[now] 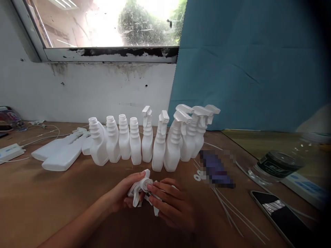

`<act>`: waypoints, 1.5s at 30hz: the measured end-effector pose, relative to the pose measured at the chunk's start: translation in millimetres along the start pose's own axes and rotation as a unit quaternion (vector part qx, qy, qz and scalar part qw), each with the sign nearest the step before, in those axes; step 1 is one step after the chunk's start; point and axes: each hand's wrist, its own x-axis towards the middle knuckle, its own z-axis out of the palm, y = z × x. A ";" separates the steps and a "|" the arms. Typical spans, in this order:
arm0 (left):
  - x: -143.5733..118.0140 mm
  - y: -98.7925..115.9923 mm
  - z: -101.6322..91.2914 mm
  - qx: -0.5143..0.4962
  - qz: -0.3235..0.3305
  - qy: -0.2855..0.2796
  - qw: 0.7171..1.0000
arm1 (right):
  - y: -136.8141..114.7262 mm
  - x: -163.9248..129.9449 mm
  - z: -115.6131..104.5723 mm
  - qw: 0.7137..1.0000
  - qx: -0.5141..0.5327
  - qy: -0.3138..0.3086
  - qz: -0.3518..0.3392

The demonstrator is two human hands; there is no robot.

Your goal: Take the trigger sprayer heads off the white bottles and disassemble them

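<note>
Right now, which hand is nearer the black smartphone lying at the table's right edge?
Right. The right hand is the closer one to the black smartphone; the left hand sits farther left, on the white trigger-sprayer head.

No text reads clearly; the jar [278, 166] right of the bottles [144, 141] bears a blurred, illegible label.

One head-worn camera looks forward and down, close over the table [38, 206]; its right edge seems darkened.
</note>
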 end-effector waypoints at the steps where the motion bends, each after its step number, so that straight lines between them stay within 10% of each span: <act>1: 0.2 0.3 0.2 0.004 0.002 0.000 1.000 | -0.9 1.2 -0.3 1.000 0.009 0.008 0.005; 18: -1.7 22.5 -10.0 0.211 0.137 0.084 0.964 | 4.5 12.2 -34.2 0.965 0.165 0.102 0.177; 32: -21.3 40.0 -18.6 0.631 0.115 0.236 0.730 | 51.3 -59.1 -74.6 0.855 0.128 0.142 0.482; 45: -11.7 28.4 -26.2 0.716 0.126 0.266 0.633 | 52.6 -72.9 -62.9 0.836 0.093 0.130 0.525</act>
